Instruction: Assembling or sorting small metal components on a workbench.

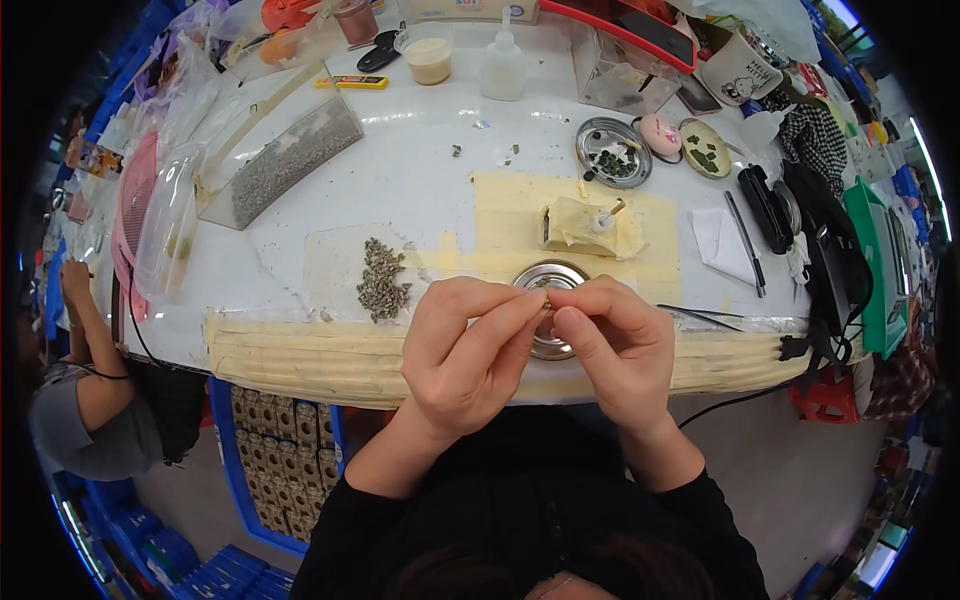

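Tiny part (546, 304), barely visible, is pinched between the closed fingertips of left hand (462, 350) and right hand (630, 350) above a round metal tin (551, 266), apparently to catch drops, with grey pieces (382, 281) heaped leftward, probably for easy reach.

Bright light, strong edge distortion.

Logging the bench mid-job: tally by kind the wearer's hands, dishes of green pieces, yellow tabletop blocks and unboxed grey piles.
Hands: 2 (left hand, right hand)
Dishes of green pieces: 2 (grey-rimmed dish, cream dish)
Yellow tabletop blocks: 1
Unboxed grey piles: 1
Total: 6
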The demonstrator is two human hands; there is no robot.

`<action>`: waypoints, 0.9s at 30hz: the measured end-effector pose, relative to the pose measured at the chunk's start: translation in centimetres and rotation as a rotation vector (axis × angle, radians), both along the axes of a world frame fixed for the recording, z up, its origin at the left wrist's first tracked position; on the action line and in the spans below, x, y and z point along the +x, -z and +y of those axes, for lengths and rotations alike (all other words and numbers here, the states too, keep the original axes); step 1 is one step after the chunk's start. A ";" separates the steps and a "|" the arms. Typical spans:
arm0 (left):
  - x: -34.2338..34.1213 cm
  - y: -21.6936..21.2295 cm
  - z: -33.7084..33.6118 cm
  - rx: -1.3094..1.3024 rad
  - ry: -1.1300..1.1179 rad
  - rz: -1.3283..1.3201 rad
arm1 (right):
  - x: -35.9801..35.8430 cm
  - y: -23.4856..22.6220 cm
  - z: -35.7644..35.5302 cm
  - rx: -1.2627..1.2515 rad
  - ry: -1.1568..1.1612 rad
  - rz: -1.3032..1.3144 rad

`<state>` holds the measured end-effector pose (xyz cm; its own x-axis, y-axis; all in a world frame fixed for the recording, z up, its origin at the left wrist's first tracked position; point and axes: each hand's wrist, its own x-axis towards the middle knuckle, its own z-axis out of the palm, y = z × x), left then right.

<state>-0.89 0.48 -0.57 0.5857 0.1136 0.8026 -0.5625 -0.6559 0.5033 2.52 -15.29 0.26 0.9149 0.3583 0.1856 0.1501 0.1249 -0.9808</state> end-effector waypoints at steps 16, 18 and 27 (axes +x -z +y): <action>-0.1 0.0 -0.2 0.037 -0.001 0.050 | 0.5 -0.2 0.6 -0.338 0.311 -0.835; 0.0 0.0 -0.2 0.035 0.006 0.060 | 0.5 -0.2 0.6 -0.347 0.311 -0.843; -0.2 0.0 -0.1 0.048 0.045 -0.008 | 0.4 -1.0 -0.3 0.035 -0.083 0.172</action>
<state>-1.10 0.36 -0.60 0.5830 0.0483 0.8110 -0.5957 -0.6533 0.4672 2.88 -15.60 1.26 0.9020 0.4295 0.0426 -0.0317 0.1644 -0.9859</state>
